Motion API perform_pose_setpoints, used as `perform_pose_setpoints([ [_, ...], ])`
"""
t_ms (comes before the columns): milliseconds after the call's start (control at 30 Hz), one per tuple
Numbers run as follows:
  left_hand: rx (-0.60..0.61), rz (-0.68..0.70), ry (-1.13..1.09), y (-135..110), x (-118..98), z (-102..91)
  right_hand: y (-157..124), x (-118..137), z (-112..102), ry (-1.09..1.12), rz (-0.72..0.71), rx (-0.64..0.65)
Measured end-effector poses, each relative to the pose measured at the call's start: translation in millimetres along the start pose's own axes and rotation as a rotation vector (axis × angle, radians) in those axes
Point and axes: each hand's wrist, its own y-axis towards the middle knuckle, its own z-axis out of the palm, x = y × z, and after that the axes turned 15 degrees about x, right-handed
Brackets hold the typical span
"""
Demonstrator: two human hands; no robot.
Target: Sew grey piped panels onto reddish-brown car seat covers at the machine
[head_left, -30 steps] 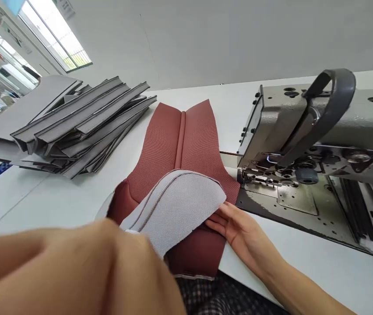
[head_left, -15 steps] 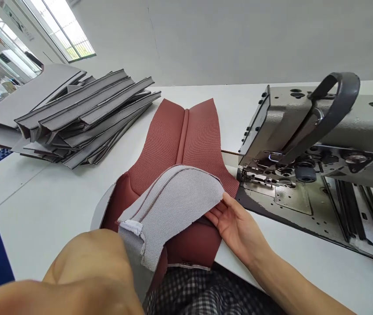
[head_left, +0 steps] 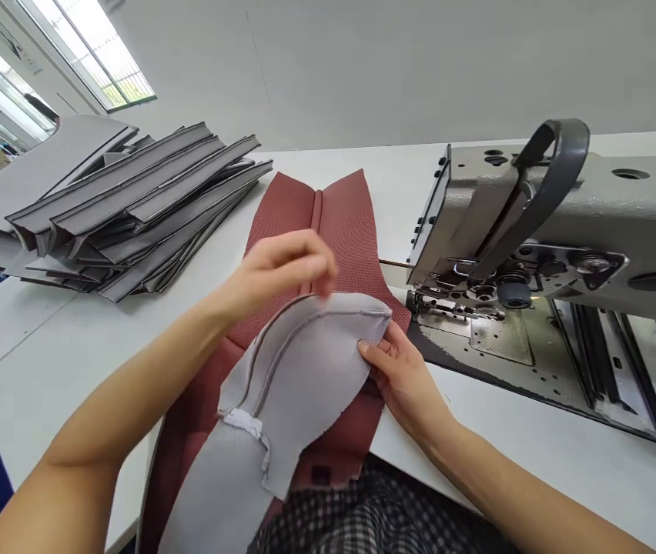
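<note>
The grey-backed panel (head_left: 322, 369), with curved seams and a white strip, lies raised over a dark red perforated seat cover (head_left: 348, 215). My right hand (head_left: 400, 369) pinches the panel's right edge, thumb on top and fingers underneath. Above the panel's upper edge, my left hand (head_left: 290, 265) hangs in front of the red cover. Its fingers are curled in, the tips blurred, and nothing shows in them. The cover's lower part drapes over the table's front edge towards my checked clothing.
A sewing machine (head_left: 513, 231) stands close on the right, its metal bed (head_left: 501, 338) level with the table. A pile of folded grey panels (head_left: 148, 208) lies at the left on the white table (head_left: 51, 362). A wall runs behind.
My left hand has risen from the lower left to above the panel. My right thumb has come over the panel's edge, and the panel lies more turned up, showing more grey backing.
</note>
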Motion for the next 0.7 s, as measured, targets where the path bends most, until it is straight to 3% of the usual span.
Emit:
perform_pose_setpoints([
  [67, 0.223, -0.151, -0.016, 29.2, 15.0, -4.3, -1.2, 3.2, 2.6, -0.091, 0.026, 0.099],
  [167, 0.741, -0.421, -0.072, 62.6, 32.6, 0.4, -7.3, 11.8, -4.1, -0.269, 0.018, 0.129],
  [233, 0.914, -0.522, -0.088, 74.6, 35.1, 6.3, -15.3, 18.2, -19.4, -0.461, 0.045, 0.111],
  [300, 0.893, -0.497, 0.053, 80.7, 31.9, 12.2, -24.8, 21.8, -40.0, -0.798, 0.04, 0.166],
  [400, 0.723, -0.392, 0.597, 89.8, 32.2, 22.1, -36.2, 18.5, -65.3, -1.519, -0.168, 0.37],
  [467, 0.669, -0.285, 0.868, 100.1, 45.0, 28.7, -39.7, 13.2, -71.9, -1.867, -0.292, 0.457],
  [500, 0.672, -0.211, 0.9, 106.0, 55.3, 31.1, -40.5, 10.8, -72.4, -1.964, -0.314, 0.461],
  [600, 0.666, -0.066, 0.599, 119.9, 91.8, 32.1, -40.8, 7.2, -70.2, -2.052, -0.33, 0.434],
  [700, 0.596, -0.115, 0.173, 121.1, 116.1, 27.6, -39.5, 7.1, -70.3, -2.037, -0.345, 0.416],
])
